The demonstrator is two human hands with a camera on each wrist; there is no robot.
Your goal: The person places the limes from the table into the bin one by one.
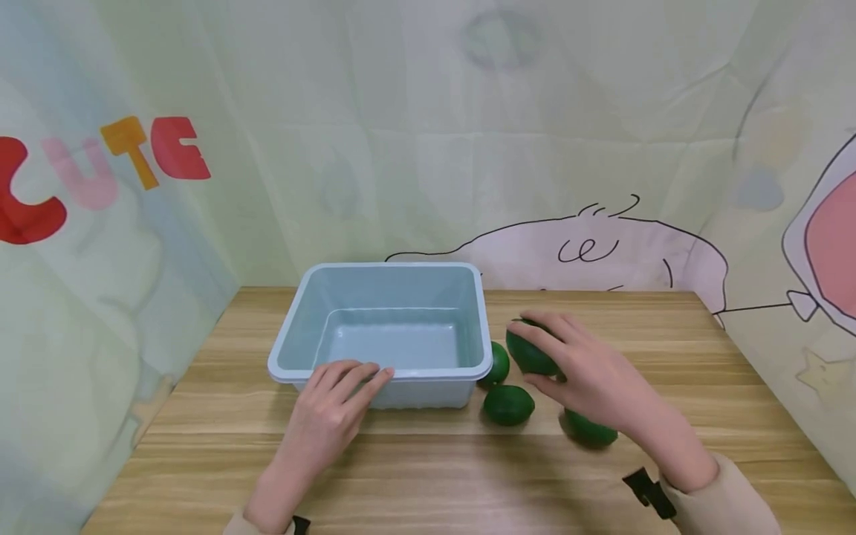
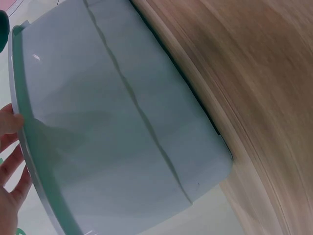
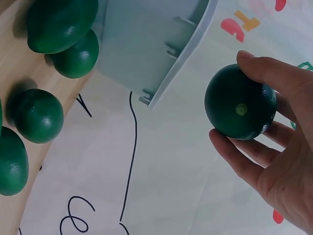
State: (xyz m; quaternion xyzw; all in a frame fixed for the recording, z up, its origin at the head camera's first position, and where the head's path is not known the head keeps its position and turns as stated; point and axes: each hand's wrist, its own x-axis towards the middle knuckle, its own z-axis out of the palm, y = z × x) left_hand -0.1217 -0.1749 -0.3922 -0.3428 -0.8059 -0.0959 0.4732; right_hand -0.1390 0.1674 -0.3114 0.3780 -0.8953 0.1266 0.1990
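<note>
Right hand [image 1: 588, 371]: fingers and thumb curled round one lime [image 1: 528, 351], spread about as wide as the fruit, up off the table [image 1: 401, 483]. Left hand [image 1: 331, 412]: fingers slightly apart, tips touching the near rim of the bin [image 1: 428, 394]; gripping or just resting, couldn't tell. Bin stood upright, left of the right fingers, mostly beyond the left ones.

Loose limes: corner lime [image 1: 496, 364] just left of the right fingertips, by the bin's corner; front lime [image 1: 509, 406] on the near side of those fingertips; back lime [image 1: 591, 431] under the right palm, partly hidden. Right wrist view showed at least four loose ones, count uncertain past its edge.

Progress, my call: early. One lime was in hand, none showed inside the bin (floor nearest the left fingers hidden), the loose ones were left to handle.
</note>
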